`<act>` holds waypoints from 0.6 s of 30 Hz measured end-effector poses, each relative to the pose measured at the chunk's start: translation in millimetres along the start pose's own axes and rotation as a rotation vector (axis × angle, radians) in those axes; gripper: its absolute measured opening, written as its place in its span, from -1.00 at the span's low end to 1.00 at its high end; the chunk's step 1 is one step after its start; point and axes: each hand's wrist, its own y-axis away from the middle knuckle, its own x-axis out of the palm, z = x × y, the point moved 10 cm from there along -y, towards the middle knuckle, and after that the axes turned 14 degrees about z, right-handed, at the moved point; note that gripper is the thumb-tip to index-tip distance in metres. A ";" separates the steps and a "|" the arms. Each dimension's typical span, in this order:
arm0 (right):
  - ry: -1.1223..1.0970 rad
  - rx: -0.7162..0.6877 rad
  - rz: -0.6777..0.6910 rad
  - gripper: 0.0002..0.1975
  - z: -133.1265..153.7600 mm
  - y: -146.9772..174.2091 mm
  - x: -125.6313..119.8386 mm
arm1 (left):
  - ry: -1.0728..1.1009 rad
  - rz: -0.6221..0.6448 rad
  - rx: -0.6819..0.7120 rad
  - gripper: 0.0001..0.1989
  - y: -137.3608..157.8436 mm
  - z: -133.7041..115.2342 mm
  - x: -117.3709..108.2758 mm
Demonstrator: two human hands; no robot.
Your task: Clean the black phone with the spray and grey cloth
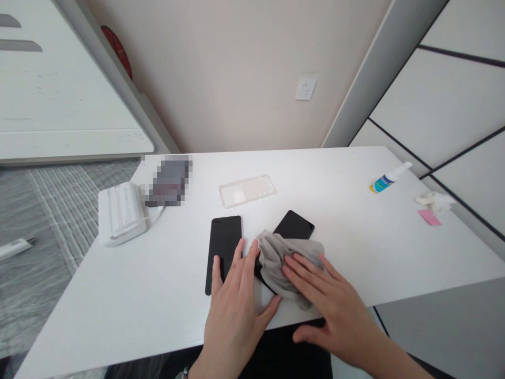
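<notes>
My right fingers [307, 279] lie flat on cloth [272, 258] over phone [292, 226], long axis slanting away-right. Left fingers [249, 268] spread by its near end.

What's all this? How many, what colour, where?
table: 1, white, centre
smartphones: 2, black, centre
cloth: 1, grey, centre
phone case: 1, clear, centre
boxy device: 1, white, left
pixelated item: 1, dark, left
spray bottle: 1, multicoloured, right
tissue: 1, white, right
sticky note: 1, pink, right
socket: 1, white, wall
fabric: 1, grey, left
slim item: 1, white, left
rounded object: 1, red, left
panels: several, white, sides
left hand: 1, bare, centre
right hand: 1, bare, on cloth
</notes>
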 end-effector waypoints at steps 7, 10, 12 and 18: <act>0.063 0.166 -0.101 -0.11 -54.6 -47.3 -35.0 | 0.047 -0.005 -0.018 -0.10 -1.8 1.7 -2.1; 0.011 0.110 -0.079 -0.02 -31.0 -65.3 -31.0 | 0.027 -0.010 -0.019 -0.11 -1.5 2.1 -1.2; -0.053 0.017 -0.040 0.05 -3.2 -64.9 -20.4 | -0.008 -0.011 -0.003 -0.11 -0.8 0.4 -0.5; -0.112 -0.084 0.010 0.09 34.8 -15.4 6.2 | -0.064 0.014 -0.009 -0.05 -0.2 -0.9 2.4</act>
